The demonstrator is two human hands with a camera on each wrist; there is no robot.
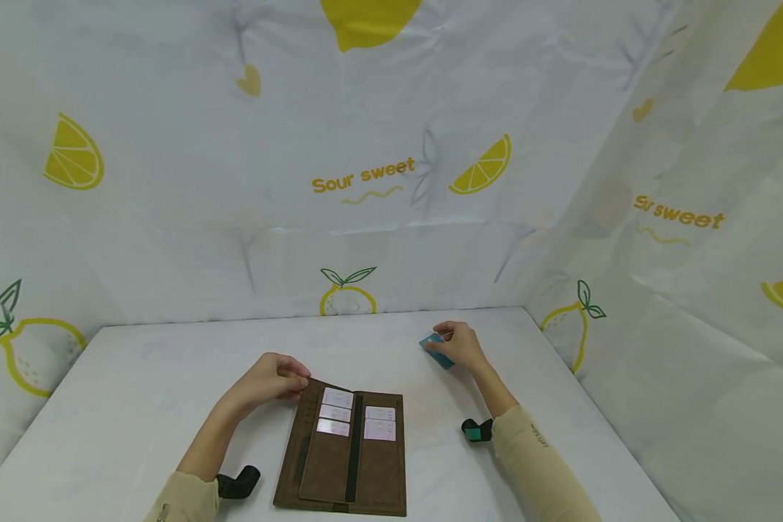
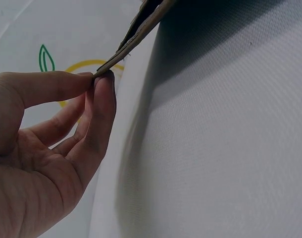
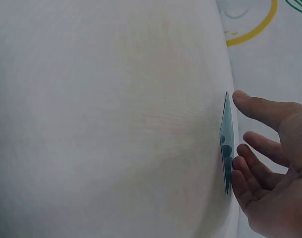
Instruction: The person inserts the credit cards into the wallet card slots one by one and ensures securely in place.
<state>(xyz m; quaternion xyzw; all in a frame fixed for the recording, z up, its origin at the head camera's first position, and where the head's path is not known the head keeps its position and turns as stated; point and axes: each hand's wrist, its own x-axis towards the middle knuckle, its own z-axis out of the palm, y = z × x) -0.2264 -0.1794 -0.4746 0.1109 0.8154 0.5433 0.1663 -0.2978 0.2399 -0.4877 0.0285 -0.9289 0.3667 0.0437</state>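
A long brown wallet [image 1: 381, 475] is spread open on the table, with pale cards [image 1: 380, 423] in the slots on both sides. My left hand [image 1: 270, 380] pinches the top left corner of its cover between thumb and fingers. In the left wrist view, the thumb [image 2: 57, 89] presses the thin brown edge [image 2: 126, 49] from one side, fingers from the other. Farther back on the right, my right hand [image 1: 458, 344] is over a glossy blue card [image 1: 440, 357]. The right wrist view has its fingertips at the face of the card [image 3: 227, 124], the thumb [image 3: 260, 109] spread apart.
The white tabletop [image 1: 170, 406] ends at a lemon-printed cloth [image 1: 235, 181] behind it and another cloth [image 1: 692, 290] on the right. Black wrist devices [image 1: 238, 483] stick out beside both sleeves.
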